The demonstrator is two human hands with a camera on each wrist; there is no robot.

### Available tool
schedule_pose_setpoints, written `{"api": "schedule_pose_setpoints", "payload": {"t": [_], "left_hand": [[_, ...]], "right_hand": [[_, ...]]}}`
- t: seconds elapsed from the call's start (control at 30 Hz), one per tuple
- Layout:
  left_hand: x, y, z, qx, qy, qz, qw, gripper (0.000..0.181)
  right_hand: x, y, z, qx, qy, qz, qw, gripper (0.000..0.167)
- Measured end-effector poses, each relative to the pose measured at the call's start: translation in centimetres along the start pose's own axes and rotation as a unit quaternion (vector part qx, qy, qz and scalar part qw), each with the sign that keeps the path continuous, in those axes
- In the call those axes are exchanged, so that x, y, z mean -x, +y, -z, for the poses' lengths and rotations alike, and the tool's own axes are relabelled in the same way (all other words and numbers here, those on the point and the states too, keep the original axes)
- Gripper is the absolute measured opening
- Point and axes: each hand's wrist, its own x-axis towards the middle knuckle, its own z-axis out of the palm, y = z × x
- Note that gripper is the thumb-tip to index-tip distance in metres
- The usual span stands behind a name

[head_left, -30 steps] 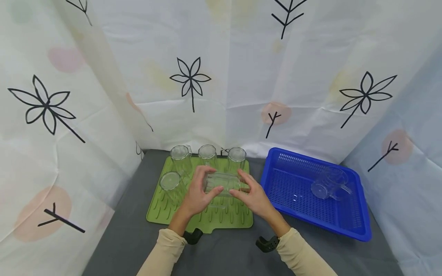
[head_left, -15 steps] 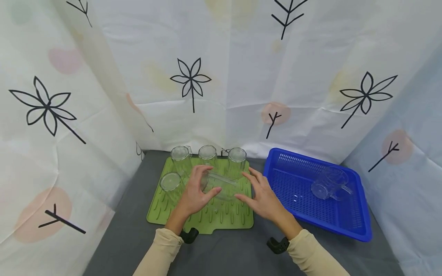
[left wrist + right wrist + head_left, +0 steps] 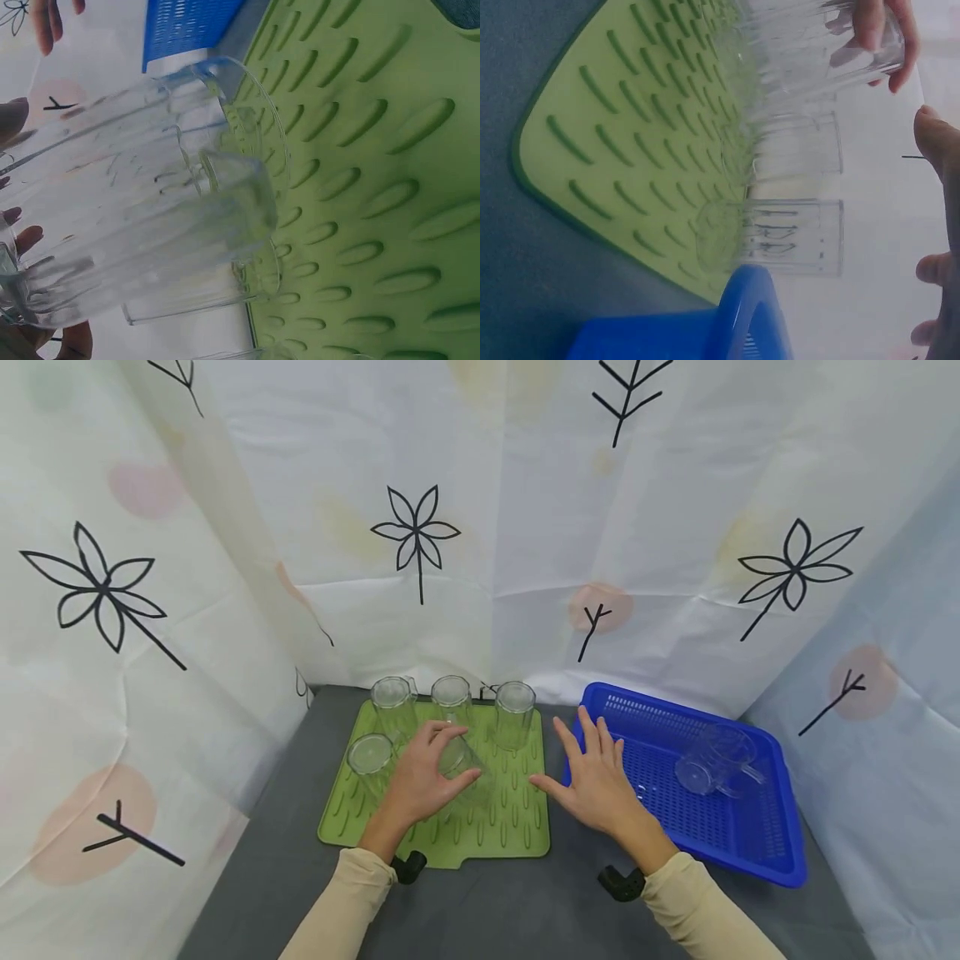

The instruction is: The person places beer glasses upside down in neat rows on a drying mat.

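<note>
My left hand (image 3: 418, 781) grips a clear glass mug (image 3: 150, 187) around its base end. The mug is upside down and tilted, its mouth facing the green drying mat (image 3: 495, 839); whether the rim touches the mat I cannot tell. My right hand (image 3: 600, 785) is apart from the mug, fingers spread and holding nothing, between the mat and the blue basket (image 3: 675, 837). Three glass mugs (image 3: 515, 718) stand upside down along the mat's back edge. Another upturned mug (image 3: 371, 760) stands left of my left hand.
One clear mug (image 3: 712, 760) lies on its side in the right part of the basket. Grey cloth (image 3: 510, 910) covers the table. White patterned curtains (image 3: 525, 527) enclose the back and sides.
The mug has turned from lying level between both hands to mouth-down in my left hand. My right hand has let go and moved right toward the basket, its fingers spreading.
</note>
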Motion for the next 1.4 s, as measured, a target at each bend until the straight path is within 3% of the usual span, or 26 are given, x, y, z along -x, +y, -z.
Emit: {"api": "schedule_pose_setpoints", "payload": {"t": [0.17, 0.33, 0.67, 0.93, 1.17, 1.4], "left_hand": [[-0.1, -0.2, -0.2, -0.040, 0.004, -0.008, 0.9991, 0.067], [-0.4, -0.4, -0.5, -0.031, -0.016, 0.003, 0.9994, 0.068], [-0.7, -1.5, -1.7, -0.040, -0.032, -0.018, 0.9985, 0.070], [-0.6, -2.0, -2.4, -0.048, -0.045, -0.002, 0.9978, 0.072], [-0.2, -2.3, -3.3, -0.031, -0.042, 0.049, 0.9974, 0.068], [-0.4, -2.3, -3.4, -0.036, -0.059, 0.067, 0.9954, 0.069]], "right_hand": [[0.0, 0.4, 0.2, 0.016, -0.028, -0.027, 0.9991, 0.100], [0.3, 1.2, 0.7, 0.017, -0.038, -0.036, 0.9985, 0.099], [0.8, 3.0, 2.5, 0.021, -0.034, -0.046, 0.9982, 0.098], [1.4, 4.6, 3.7, 0.036, -0.035, -0.057, 0.9971, 0.100], [1.7, 5.7, 3.8, 0.039, -0.045, -0.067, 0.9960, 0.102], [1.7, 6.0, 3.6, 0.039, -0.044, -0.065, 0.9962, 0.101]]}}
